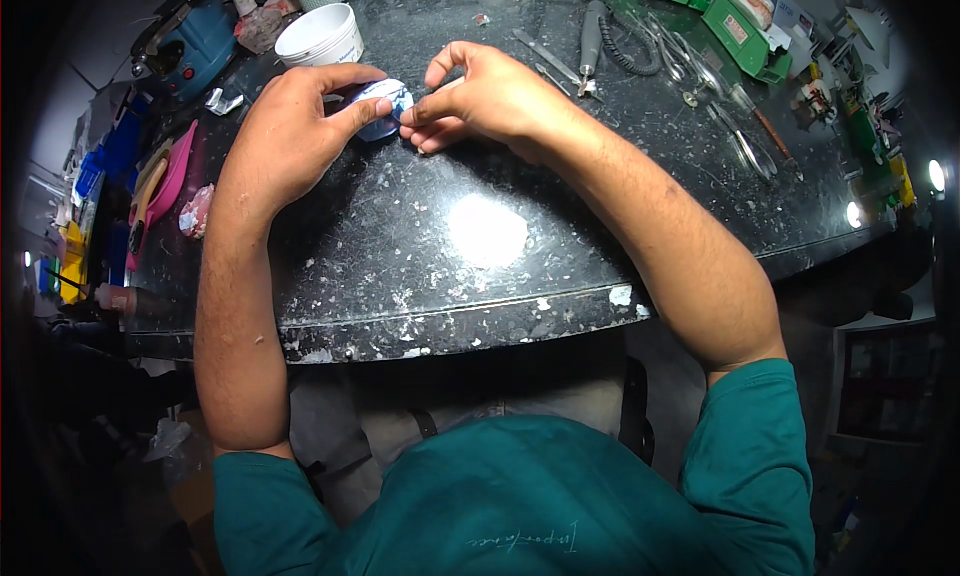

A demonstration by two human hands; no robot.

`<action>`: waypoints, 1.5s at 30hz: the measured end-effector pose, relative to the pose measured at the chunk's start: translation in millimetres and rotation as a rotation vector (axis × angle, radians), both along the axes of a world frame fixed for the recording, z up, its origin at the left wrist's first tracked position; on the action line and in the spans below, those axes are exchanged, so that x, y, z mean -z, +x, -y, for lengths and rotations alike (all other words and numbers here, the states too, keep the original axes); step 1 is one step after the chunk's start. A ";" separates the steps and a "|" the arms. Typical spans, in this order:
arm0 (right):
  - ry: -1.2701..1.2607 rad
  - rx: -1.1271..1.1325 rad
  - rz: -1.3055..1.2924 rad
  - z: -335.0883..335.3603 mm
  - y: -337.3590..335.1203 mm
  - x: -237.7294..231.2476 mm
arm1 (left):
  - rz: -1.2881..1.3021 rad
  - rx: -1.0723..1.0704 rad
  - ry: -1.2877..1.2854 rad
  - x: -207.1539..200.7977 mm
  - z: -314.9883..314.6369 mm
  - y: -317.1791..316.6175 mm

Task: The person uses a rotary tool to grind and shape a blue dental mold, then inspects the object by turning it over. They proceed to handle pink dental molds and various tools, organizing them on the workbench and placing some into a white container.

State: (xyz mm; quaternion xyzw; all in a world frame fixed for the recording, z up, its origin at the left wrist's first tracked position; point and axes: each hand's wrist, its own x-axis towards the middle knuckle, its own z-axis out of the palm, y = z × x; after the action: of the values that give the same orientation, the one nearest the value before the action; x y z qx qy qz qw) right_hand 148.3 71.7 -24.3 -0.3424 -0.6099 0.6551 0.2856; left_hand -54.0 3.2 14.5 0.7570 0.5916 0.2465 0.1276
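A small rounded piece, blue and white with a shiny blue underside [380, 129], is held just above the far left part of the black worktop [460, 311]. My left hand [285, 131] grips it from the left, thumb in front and fingers over the back. Close against its right edge is my right hand [495, 94], its thumb and lower fingers brought together and the index finger curled above. Whatever lies between those right fingertips is too small to make out. Much of the piece is covered by my fingers.
Behind my left hand stands a white tub [318, 38], with a blue machine [195, 56] farther left. A pink bowl [170, 181] lies at the left edge. To the right are a grey corded handpiece [591, 44], metal hand tools [740, 141] and a green bin [745, 38].
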 end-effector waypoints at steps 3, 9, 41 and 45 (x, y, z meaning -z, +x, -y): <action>0.024 0.023 -0.077 -3.5 -3.0 7.1 | 0.012 0.011 0.030 2.3 -1.1 -0.7; 0.126 0.022 0.007 -5.1 -0.6 8.3 | 0.001 -0.020 -0.015 -2.2 1.7 3.3; 0.831 0.346 -0.071 -3.3 3.2 1.7 | 0.590 -0.035 0.044 24.5 -11.5 8.0; 1.418 0.401 0.168 19.6 2.8 -12.7 | 1.034 0.042 0.016 15.9 -7.1 19.0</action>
State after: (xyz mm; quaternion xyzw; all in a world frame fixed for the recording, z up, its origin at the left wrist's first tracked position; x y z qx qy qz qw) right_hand 151.0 52.1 -11.6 -0.2295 -0.8322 0.0109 0.5046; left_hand -35.0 10.3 -1.4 0.5489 0.4341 0.5901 0.4025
